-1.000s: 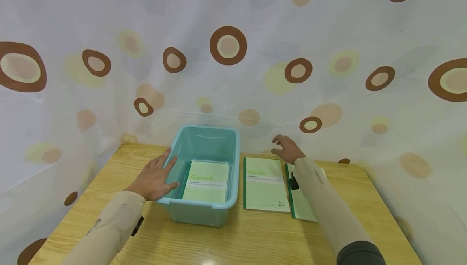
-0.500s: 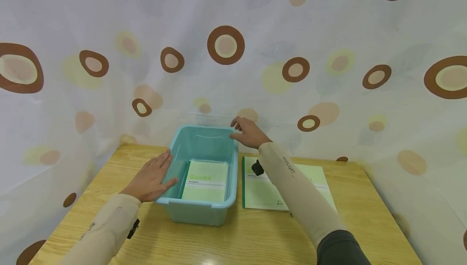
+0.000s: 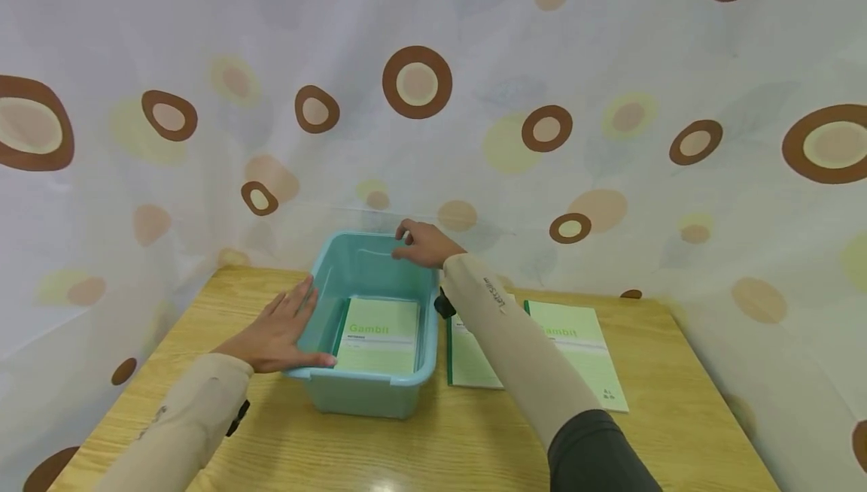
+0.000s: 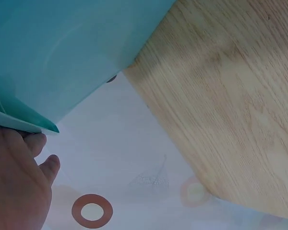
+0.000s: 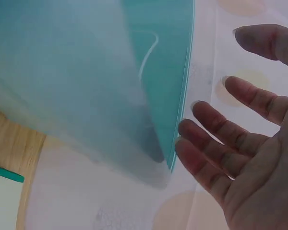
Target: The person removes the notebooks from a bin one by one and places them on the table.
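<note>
A light blue plastic bin (image 3: pixel 362 396) stands on the table, with a pale green Gambit notebook (image 3: pixel 378 345) lying flat on its floor. Along the bin's left rim rests my left hand (image 3: pixel 274 332), fingers spread and thumb stretched toward the near corner. In the left wrist view, the fingers of the left hand (image 4: pixel 17 177) meet the rim from outside. My right hand (image 3: pixel 427 246) hovers by the far right corner of the bin, fingers loosely bent. The right wrist view shows the right hand (image 5: pixel 252 143) with parted fingers and nothing in it, fingertips close to the rim.
Right of the bin lie two more green-spined notebooks: the nearer one (image 3: pixel 470 360) is partly hidden by the right sleeve, and the other (image 3: pixel 585 360) lies farther right. A wooden table (image 3: pixel 325 454) carries everything. A dotted curtain (image 3: pixel 609 48) hangs behind it.
My right hand has moved left from above the notebooks to the bin's far right corner. The left hand stays on the rim, its thumb now lower. The notebooks have not moved.
</note>
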Available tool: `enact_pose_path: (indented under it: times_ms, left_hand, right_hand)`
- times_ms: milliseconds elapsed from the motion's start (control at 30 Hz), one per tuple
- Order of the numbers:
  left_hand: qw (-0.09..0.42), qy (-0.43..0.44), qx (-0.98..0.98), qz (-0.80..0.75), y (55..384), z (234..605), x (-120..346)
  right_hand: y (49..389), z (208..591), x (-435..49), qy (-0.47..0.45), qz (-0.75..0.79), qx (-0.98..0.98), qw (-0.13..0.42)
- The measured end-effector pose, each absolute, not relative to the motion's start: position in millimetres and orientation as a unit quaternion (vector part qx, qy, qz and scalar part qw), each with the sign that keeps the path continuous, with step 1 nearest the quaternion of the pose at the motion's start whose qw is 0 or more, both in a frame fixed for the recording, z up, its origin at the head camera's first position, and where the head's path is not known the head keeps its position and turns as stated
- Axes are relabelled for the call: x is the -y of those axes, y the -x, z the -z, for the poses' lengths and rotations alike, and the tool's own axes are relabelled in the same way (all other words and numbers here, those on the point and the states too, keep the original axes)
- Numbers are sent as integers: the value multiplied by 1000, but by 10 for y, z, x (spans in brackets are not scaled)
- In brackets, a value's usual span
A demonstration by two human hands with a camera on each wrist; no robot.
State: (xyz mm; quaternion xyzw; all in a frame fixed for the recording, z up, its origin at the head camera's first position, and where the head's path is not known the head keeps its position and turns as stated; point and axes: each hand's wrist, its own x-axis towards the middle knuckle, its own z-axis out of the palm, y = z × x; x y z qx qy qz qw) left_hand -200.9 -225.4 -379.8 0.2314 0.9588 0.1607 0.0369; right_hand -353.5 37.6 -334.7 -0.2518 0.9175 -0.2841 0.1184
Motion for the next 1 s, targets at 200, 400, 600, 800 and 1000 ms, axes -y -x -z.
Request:
enact_pose_path:
  times_ms: [200, 400, 600, 800, 1000]
  left_hand:
    - [18, -225, -963, -148, 2002, 3828, 2275]
    - [12, -222, -965, -138, 2015, 3856, 2263]
    - [2, -228, -965, -127, 2028, 3869, 2274]
    - [-4, -234, -965, -115, 2033, 3850, 2282]
    - [-3, -232, -967, -106, 2043, 3871, 2285]
  right_hand:
    - [3546, 3346, -171, 261, 279, -914, 133]
    - [3543, 3547, 62, 247, 259, -922, 149]
    - [3591, 3803, 240, 205, 253, -932, 161]
    - [3627, 3941, 395, 183, 272, -929, 169]
    - [3622, 4188, 495, 188, 264, -929, 180]
